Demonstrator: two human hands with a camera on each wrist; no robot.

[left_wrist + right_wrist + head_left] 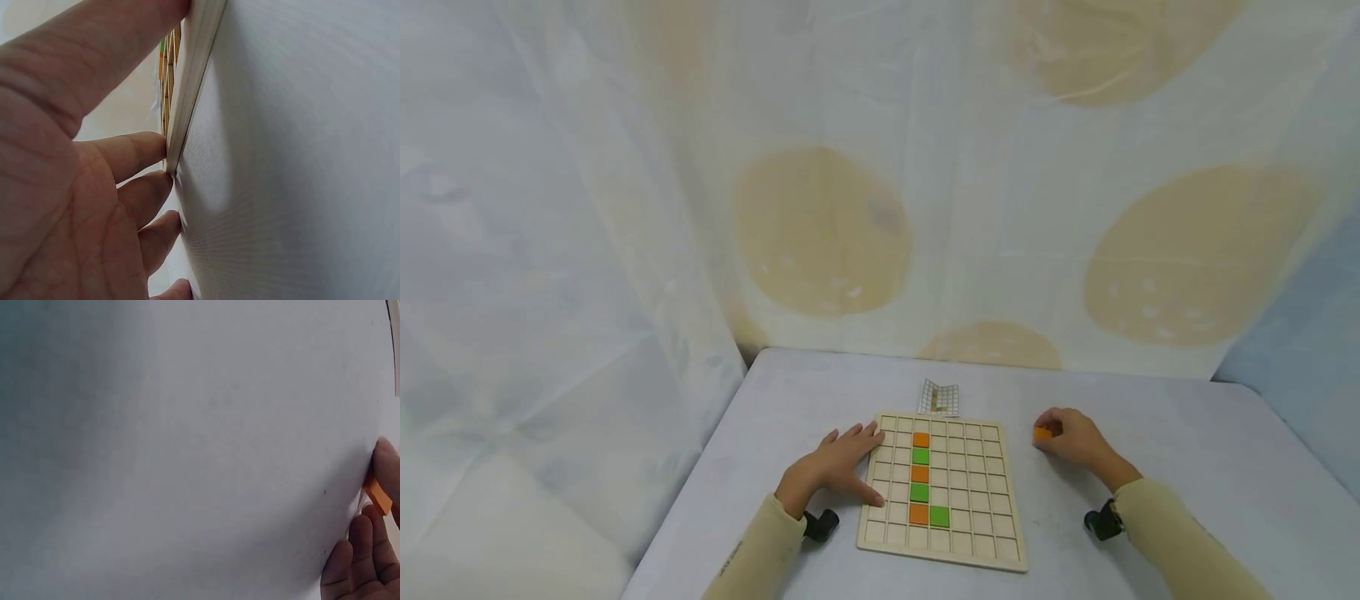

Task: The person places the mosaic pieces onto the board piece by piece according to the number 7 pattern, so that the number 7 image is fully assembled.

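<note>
Sitting on board (977, 500): three orange, three green.

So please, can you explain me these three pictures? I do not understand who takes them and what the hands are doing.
No machine here: a person wears three cameras. The head view looks down at a grey table. The other two sit on the wrists, so they show each hand from very close.

On the table lies a wooden grid board with orange and green tiles in one column. Behind it lies a small pattern card.

The left hand rests flat with straight fingers against the board's left edge; the left wrist view shows the fingers touching that edge. The right hand, to the right of the board, pinches one orange tile, also seen in the right wrist view.
</note>
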